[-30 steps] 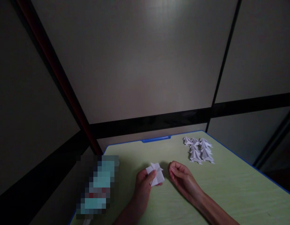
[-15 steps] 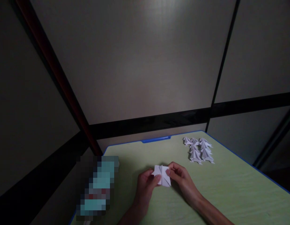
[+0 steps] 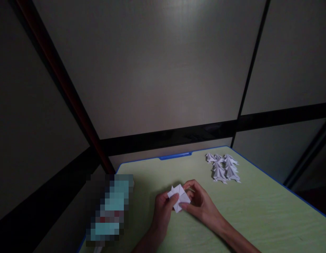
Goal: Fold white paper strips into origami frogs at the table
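Note:
A small folded white paper (image 3: 181,194) with visible creases is held above the table, turned so a corner points toward me. My left hand (image 3: 164,207) pinches its left side, thumb flat on top and fingers underneath. At the lower right edge, the thumb of my right hand (image 3: 201,202) presses on the paper, while its curled fingers sit behind the upper right edge. Part of the paper's underside is hidden by my fingers.
Several folded white paper figures (image 3: 224,168) stand in rows at the table's far right. A pixelated blue-green object (image 3: 114,202) lies along the left edge. The pale green table (image 3: 257,218) has a blue rim and a blue handle (image 3: 175,156); wall panels rise behind it.
The paper has turned from lying square to a diamond position. My right thumb has moved from its upper right to its lower right edge. The paper figures have stayed put.

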A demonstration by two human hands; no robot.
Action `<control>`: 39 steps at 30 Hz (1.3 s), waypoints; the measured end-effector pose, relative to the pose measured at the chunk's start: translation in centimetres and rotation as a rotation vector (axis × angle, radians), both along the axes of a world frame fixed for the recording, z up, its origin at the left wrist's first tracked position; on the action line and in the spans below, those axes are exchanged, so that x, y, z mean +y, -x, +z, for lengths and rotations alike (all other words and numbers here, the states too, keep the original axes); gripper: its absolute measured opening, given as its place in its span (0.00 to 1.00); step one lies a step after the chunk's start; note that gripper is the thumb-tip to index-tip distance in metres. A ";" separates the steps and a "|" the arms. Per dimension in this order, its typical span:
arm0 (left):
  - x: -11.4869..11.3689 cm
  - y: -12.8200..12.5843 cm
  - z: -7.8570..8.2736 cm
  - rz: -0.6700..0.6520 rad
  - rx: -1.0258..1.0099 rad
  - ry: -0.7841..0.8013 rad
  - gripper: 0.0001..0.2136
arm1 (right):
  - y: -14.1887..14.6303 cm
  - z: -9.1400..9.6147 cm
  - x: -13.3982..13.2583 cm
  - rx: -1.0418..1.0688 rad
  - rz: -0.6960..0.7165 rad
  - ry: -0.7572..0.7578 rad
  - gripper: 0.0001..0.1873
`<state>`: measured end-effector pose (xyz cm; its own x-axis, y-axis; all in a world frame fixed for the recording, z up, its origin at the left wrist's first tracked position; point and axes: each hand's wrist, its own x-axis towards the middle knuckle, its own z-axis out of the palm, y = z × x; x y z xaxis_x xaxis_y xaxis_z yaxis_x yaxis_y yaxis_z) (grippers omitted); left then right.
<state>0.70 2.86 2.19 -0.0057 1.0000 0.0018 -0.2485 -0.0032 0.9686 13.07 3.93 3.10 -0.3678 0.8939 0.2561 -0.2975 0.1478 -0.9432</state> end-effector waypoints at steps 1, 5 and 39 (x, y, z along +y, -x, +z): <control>0.0 0.0 -0.1 0.000 -0.021 0.004 0.09 | 0.0 -0.1 0.0 -0.012 0.001 -0.012 0.15; 0.0 0.1 -0.4 0.006 -0.044 0.012 0.10 | -0.3 0.1 0.0 -0.027 -0.019 -0.065 0.08; -0.2 0.3 0.3 -0.053 0.016 0.126 0.05 | -2.1 0.9 0.8 -0.145 0.120 0.016 0.04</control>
